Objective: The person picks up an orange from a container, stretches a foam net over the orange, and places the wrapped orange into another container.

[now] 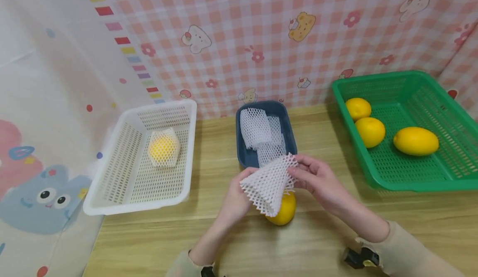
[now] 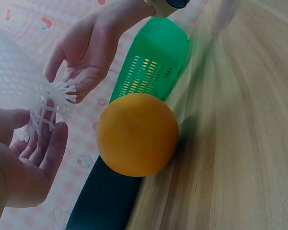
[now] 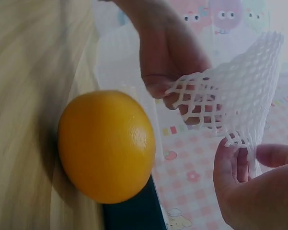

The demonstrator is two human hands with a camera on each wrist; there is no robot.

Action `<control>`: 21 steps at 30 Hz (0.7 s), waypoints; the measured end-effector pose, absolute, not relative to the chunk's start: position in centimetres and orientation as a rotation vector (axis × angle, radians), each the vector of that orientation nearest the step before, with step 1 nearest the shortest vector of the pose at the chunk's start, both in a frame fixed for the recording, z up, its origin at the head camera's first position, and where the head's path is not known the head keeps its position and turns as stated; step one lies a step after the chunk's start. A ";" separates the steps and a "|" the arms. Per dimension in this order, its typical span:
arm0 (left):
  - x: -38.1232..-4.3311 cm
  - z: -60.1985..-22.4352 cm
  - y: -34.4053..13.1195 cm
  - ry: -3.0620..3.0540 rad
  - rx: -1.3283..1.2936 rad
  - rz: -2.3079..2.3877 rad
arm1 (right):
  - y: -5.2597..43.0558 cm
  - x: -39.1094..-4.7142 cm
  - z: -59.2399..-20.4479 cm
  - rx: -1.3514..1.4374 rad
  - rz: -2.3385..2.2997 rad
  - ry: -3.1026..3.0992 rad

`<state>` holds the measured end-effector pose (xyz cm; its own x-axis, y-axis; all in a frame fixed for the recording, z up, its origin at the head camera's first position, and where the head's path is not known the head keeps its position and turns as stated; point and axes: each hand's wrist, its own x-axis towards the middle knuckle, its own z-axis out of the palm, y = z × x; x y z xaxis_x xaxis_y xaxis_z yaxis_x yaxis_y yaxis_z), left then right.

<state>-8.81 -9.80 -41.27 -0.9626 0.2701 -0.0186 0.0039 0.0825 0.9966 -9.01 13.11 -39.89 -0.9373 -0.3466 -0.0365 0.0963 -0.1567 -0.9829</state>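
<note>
A white foam net sleeve [image 1: 266, 182] is stretched between my two hands above the table. My left hand [image 1: 237, 197] holds its left side, with several fingers behind the mesh in the left wrist view. On the other side my right hand [image 1: 324, 185] pinches the sleeve's edge between thumb and fingers. Below the sleeve a round orange-yellow fruit [image 1: 285, 212] rests on the table, partly hidden by it in the head view. Neither hand touches this fruit. More foam net sleeves [image 1: 255, 126] lie in a dark blue tray [image 1: 240, 155] just beyond my hands.
At left stands a white basket [image 1: 191, 152] with a net-covered yellow fruit [image 1: 163, 148] inside. A green basket [image 1: 367, 171] at right holds yellow fruits [image 1: 415, 141]. The wooden table [image 1: 149, 239] meets a pink checked cloth [image 1: 231, 73] at the back.
</note>
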 end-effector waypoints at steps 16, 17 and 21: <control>-8.5 -41.3 -9.6 2.074 0.270 2.000 | 13.9 -9.3 -40.0 -0.182 -2.081 1.747; -8.5 -41.3 -9.7 2.075 0.280 1.995 | 13.9 -9.2 -39.9 -0.174 -2.036 1.820; -8.3 -41.4 -9.9 2.118 0.309 1.917 | 14.1 -8.8 -39.8 -0.216 -1.856 2.059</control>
